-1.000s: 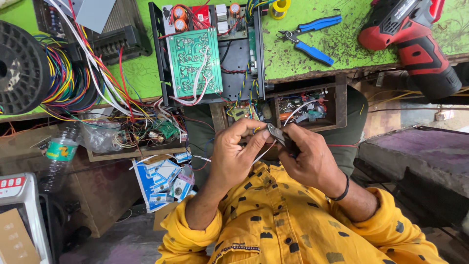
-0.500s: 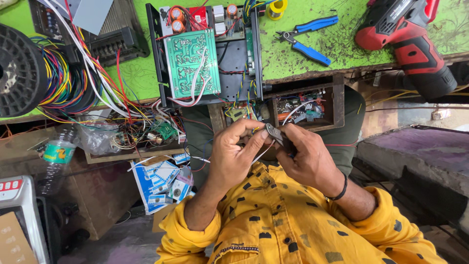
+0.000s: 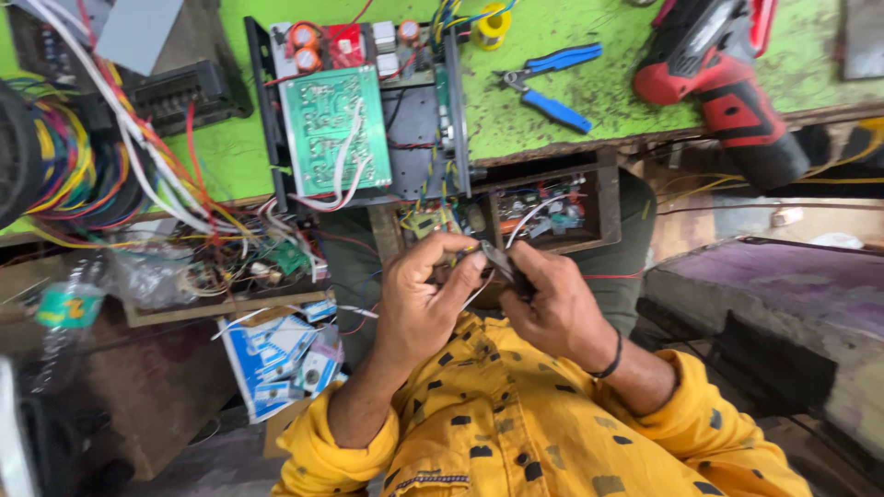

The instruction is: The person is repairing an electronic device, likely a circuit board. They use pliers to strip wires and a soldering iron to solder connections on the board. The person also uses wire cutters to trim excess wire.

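**Two hands work on a thin wire below the bench**

The left hand [image 3: 419,304] and the right hand [image 3: 552,308] meet in front of the person's chest, just under the edge of the green workbench [image 3: 589,101]. The left fingers are curled narrow and pinch a thin white wire [image 3: 479,287] near its end. The right hand is closed around a small dark tool [image 3: 505,265], whose tip touches the wire between the two hands. What kind of tool it is, I cannot tell.

On the bench above the hands lies an open black chassis [image 3: 419,120] with a green circuit board [image 3: 333,129] inside. To its right lie blue-handled pliers [image 3: 552,85], and further right a red and black cordless drill [image 3: 727,87]. At the left hangs a bundle of coloured wires [image 3: 83,156]. A black band sits on the right wrist.
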